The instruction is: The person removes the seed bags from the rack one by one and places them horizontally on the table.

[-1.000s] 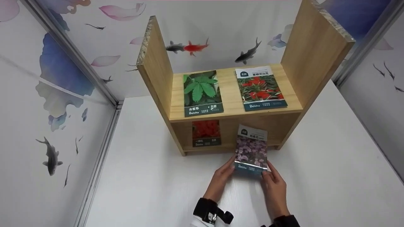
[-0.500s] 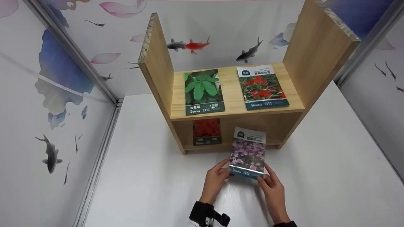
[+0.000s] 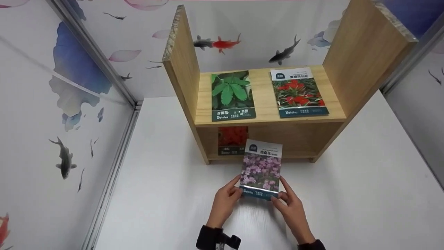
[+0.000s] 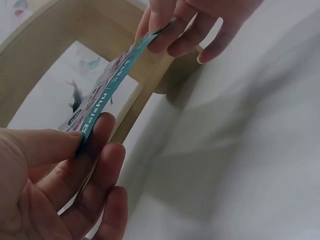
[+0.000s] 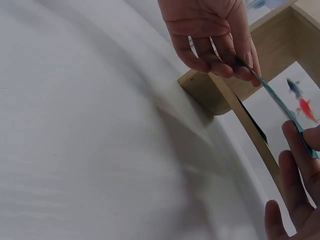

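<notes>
A seed packet with purple flowers (image 3: 262, 168) is held tilted in front of the wooden shelf's lower level. My left hand (image 3: 224, 201) pinches its lower left corner, thumb on the front. At the opposite corner, my right hand (image 3: 290, 208) pinches it the same way. In the left wrist view the packet (image 4: 115, 82) shows nearly edge-on, the left hand (image 4: 60, 185) near and the right hand (image 4: 200, 22) beyond. The right wrist view has the packet's thin edge (image 5: 275, 96) running between both hands. Its top partly covers a red-flower packet (image 3: 230, 137) on the lower shelf.
The wooden shelf (image 3: 267, 90) has tall side boards (image 3: 371, 52). On its upper board lie a green-leaf packet (image 3: 233, 95) and a red-flower packet with a white top (image 3: 299, 92). A white table (image 3: 159, 194) lies below, with printed walls (image 3: 27, 104) around.
Both hands have drawn the purple-flower packet leftward and slightly back from the shelf. It now overlaps the lower red packet. The head view has shifted a little.
</notes>
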Available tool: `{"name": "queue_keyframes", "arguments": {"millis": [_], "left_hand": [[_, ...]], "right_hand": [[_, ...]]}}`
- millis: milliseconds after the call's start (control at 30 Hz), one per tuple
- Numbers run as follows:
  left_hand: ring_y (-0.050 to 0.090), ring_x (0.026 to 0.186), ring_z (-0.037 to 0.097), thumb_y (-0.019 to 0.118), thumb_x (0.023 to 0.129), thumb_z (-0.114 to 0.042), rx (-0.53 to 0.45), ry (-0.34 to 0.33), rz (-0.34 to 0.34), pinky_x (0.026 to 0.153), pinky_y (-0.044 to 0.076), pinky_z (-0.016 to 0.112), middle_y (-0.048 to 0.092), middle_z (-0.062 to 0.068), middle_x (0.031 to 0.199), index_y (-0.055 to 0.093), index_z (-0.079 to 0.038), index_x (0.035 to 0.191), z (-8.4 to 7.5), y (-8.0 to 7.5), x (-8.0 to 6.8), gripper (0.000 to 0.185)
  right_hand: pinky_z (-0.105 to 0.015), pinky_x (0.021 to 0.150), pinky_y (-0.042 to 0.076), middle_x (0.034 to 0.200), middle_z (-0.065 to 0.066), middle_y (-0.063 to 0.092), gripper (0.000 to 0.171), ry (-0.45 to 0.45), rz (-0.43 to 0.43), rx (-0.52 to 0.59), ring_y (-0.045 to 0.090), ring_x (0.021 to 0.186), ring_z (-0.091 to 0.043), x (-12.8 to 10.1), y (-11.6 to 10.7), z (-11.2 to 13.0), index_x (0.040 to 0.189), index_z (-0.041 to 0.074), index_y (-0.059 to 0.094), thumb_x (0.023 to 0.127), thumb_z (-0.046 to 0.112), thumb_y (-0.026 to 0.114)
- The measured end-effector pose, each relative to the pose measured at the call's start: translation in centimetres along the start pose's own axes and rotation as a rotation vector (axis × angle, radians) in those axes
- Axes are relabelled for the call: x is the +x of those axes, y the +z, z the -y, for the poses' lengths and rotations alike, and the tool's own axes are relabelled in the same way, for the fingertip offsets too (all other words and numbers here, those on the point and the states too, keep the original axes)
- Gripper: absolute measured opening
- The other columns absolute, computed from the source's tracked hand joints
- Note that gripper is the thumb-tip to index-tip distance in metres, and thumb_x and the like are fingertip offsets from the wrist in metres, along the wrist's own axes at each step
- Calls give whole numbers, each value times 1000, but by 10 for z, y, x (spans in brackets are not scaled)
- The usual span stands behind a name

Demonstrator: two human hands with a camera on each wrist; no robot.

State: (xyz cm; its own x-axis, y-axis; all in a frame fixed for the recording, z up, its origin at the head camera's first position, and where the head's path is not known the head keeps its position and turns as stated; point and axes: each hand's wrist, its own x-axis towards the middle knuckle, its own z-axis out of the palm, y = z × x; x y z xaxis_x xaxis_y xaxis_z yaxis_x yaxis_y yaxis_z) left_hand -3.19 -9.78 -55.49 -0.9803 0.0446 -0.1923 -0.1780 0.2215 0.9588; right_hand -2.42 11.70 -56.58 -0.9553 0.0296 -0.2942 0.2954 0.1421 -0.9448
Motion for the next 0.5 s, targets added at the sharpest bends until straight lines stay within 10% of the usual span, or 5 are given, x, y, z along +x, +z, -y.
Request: {"name": "queue_keyframes", "arguments": {"millis": [500], "left_hand": [[56, 66, 7, 59, 86, -19, 246, -18, -81, 60, 43, 26, 63, -3, 76, 46, -27, 131, 10, -36, -27, 47]], "right_hand": [[-50, 87, 37, 96, 3, 65, 77, -222, 225, -359, 59, 98, -17, -1, 28, 2, 144, 18, 17, 83, 38, 60]]}}
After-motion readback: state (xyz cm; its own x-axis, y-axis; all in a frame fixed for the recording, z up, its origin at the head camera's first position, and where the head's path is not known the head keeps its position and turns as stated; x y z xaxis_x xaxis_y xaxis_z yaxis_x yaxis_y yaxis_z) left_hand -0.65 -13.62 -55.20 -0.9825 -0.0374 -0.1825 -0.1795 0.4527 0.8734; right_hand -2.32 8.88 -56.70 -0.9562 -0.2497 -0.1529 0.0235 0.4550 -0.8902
